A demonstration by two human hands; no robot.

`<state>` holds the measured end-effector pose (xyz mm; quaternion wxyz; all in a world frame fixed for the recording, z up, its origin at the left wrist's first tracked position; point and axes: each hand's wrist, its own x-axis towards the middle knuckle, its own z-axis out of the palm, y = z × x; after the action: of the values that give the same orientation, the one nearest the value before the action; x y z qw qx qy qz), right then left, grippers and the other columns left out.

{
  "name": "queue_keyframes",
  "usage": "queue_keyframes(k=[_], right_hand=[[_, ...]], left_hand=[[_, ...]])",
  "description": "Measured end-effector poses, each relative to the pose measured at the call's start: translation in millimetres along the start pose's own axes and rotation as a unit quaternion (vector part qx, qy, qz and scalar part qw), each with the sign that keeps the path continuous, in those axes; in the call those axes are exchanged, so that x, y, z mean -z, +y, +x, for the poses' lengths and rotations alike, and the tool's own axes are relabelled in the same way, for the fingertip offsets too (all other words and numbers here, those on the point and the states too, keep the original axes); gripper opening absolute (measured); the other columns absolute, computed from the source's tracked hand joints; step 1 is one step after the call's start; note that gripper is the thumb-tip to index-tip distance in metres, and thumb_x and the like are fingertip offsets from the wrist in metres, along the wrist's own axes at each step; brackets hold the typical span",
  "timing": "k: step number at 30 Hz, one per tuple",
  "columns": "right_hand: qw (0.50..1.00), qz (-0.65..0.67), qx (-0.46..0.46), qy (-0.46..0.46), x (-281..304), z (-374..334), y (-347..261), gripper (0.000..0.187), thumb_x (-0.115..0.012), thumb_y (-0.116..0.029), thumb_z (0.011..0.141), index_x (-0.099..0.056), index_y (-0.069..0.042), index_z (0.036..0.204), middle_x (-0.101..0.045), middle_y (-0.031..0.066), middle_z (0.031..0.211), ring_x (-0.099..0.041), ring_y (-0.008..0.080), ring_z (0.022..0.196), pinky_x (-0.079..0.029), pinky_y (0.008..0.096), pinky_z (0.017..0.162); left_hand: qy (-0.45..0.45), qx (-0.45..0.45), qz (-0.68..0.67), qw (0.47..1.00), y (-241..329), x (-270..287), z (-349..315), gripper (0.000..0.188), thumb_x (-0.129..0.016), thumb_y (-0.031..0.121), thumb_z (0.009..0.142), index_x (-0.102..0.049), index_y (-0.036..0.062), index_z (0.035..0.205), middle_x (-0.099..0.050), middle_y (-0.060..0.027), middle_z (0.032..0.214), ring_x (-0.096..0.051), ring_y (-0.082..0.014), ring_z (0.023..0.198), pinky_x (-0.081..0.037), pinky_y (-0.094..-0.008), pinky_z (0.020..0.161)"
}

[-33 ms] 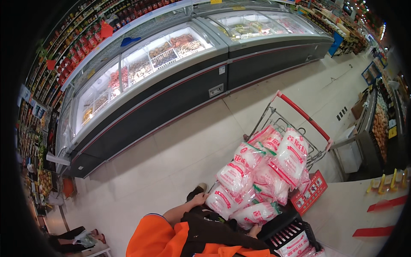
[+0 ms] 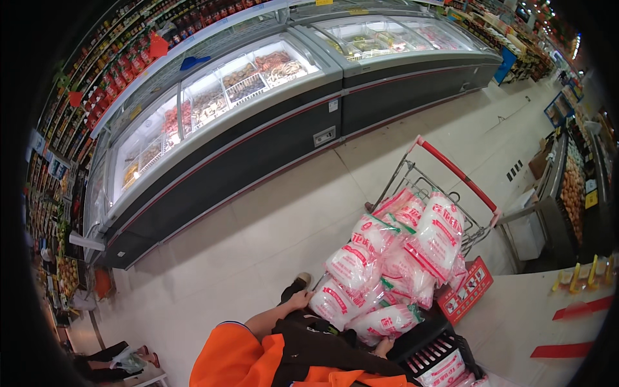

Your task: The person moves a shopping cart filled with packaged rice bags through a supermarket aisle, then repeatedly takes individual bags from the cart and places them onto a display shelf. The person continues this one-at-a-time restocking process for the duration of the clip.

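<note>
A metal shopping cart (image 2: 478, 231) with a red handle is heaped with plump plastic bags (image 2: 356, 264) of white contents, printed in pink. My left hand (image 2: 300, 301) is closed at the cart's left edge, fingertips against the lower-left bag (image 2: 334, 303). Whether it grips the bag or the cart's rim is hidden. At the near end, my right hand (image 2: 385, 347) curls against the underside of the nearest bag (image 2: 385, 322); its fingers are partly covered, so its exact hold does not show. Close to its right is a black slatted basket (image 2: 422, 345) with similar bags inside.
Long glass-topped freezers (image 2: 258, 138) run along the far side, with stocked shelves (image 2: 122, 74) behind. A red sign (image 2: 465, 290) leans by the cart. To the right is a produce stand (image 2: 572, 193). Another person's legs and feet (image 2: 149, 357) show at lower left.
</note>
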<state>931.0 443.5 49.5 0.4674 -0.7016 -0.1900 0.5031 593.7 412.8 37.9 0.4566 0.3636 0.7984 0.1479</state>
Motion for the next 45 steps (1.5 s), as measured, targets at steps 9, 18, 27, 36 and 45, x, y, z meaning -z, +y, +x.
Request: queue_keyframes(k=[9,18,27,36,45], right_hand=[[0.987,-0.081,0.054,0.125,-34,-5,40,0.039,-0.051,-0.007,0.081,-0.046,0.005,0.117,-0.054,0.0162,0.111,-0.052,0.0255,0.098,-0.04,0.0341,0.088],[0.991,0.077,-0.061,0.095,-94,-37,35,0.049,-0.042,-0.034,0.089,-0.048,0.003,0.119,-0.054,0.016,0.114,-0.056,0.0275,0.096,-0.046,0.0388,0.082],[0.982,-0.073,-0.144,0.1,-115,-50,-29,0.057,-0.034,-0.053,0.089,-0.039,-0.012,0.127,-0.045,0.0157,0.124,-0.051,0.0412,0.103,-0.048,0.0542,0.064],[0.894,-0.382,0.053,0.228,-268,-39,-130,0.046,-0.037,-0.031,0.09,-0.056,0.011,0.092,-0.056,0.0327,0.094,-0.051,0.0482,0.09,-0.039,0.0484,0.081],[0.864,-0.401,-0.025,0.305,-355,7,-212,0.04,-0.044,-0.035,0.082,-0.063,0.0,0.089,-0.061,0.0258,0.089,-0.056,0.044,0.086,-0.043,0.0488,0.077]], left_hand=[[-0.077,-0.095,0.096,0.988,19,70,26,0.047,-0.031,0.039,0.093,-0.057,0.001,0.104,-0.059,-0.0258,0.102,-0.055,-0.0429,0.097,-0.043,-0.0497,0.085],[-0.209,-0.185,0.258,0.925,77,141,78,0.069,-0.045,0.01,0.078,-0.009,-0.0174,0.131,-0.048,-0.0354,0.115,-0.056,-0.0403,0.101,-0.046,-0.0441,0.085],[-0.304,-0.134,0.218,0.918,144,211,110,0.087,-0.055,0.009,0.072,0.005,-0.0174,0.13,-0.057,-0.0357,0.095,-0.06,-0.0434,0.088,-0.047,-0.0462,0.08],[-0.288,-0.091,0.213,0.929,167,284,196,0.092,-0.054,0.007,0.071,0.013,-0.0052,0.133,-0.057,-0.0345,0.092,-0.06,-0.0444,0.085,-0.048,-0.0472,0.075],[-0.264,-0.164,0.203,0.929,218,326,250,0.07,-0.058,0.01,0.071,-0.011,-0.0102,0.119,-0.057,-0.0363,0.087,-0.061,-0.0468,0.072,-0.052,-0.0455,0.065]])
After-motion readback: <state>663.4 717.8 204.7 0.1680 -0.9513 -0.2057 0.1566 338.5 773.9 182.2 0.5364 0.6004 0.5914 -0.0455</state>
